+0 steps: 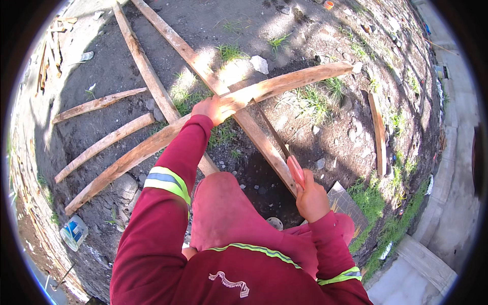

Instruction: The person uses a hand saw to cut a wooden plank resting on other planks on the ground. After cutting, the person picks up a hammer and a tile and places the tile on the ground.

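Observation:
A long wooden beam (pixel 295 83) lies slantwise before me, its right end raised across another timber (pixel 260 136). My left hand (pixel 211 111) presses down and wraps over this beam near the crossing. In my right hand (pixel 311 199) is the reddish handle of a handsaw (pixel 296 172), fingers closed around it. The saw's thin dark blade runs up and left to the beam, just right of my left hand. Whether its teeth have cut into the wood cannot be made out. A third timber (pixel 145 71) passes under the beam, left of my left hand.
Two short wood pieces (pixel 101 104) lie at the left, and another wood piece (pixel 377 134) at the right. A plastic container (pixel 74 233) sits lower left. A pale stone (pixel 259 64) lies beyond the beam. Beside my right knee is a flat grey slab (pixel 351 203); a concrete kerb (pixel 441 175) runs farther right.

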A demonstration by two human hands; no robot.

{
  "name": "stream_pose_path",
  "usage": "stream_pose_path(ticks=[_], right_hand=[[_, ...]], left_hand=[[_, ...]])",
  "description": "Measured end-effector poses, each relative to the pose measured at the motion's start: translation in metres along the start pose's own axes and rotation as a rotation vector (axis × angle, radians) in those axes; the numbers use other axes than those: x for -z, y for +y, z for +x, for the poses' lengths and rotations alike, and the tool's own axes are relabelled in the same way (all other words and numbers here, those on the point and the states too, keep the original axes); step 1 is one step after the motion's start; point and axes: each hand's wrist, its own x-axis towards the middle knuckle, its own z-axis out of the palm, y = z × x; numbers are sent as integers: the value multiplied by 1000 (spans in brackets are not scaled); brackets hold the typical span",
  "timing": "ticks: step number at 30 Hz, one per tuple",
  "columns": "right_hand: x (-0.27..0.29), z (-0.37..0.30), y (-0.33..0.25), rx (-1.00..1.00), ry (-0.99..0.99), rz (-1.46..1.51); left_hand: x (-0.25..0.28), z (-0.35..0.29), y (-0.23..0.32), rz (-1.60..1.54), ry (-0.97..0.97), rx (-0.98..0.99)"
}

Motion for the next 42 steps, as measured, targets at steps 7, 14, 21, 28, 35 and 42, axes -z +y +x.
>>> stream_pose_path(ticks=[7, 14, 21, 28, 35, 42], right_hand=[[-42, 91, -8, 9, 10, -5], [-12, -4, 9, -17, -1, -20], [-40, 109, -27, 0, 21, 24], [-6, -10, 13, -11, -5, -1], [-56, 134, -20, 47, 50, 19], [1, -18, 4, -9, 2, 12]], left_hand=[[2, -3, 3, 12, -9, 18], [-17, -9, -1, 40, 115, -42], [-1, -3, 1, 27, 32, -3], [-8, -2, -4, 11, 28, -35], [3, -5, 3, 10, 0, -5], [-12, -3, -5, 16, 68, -30]])
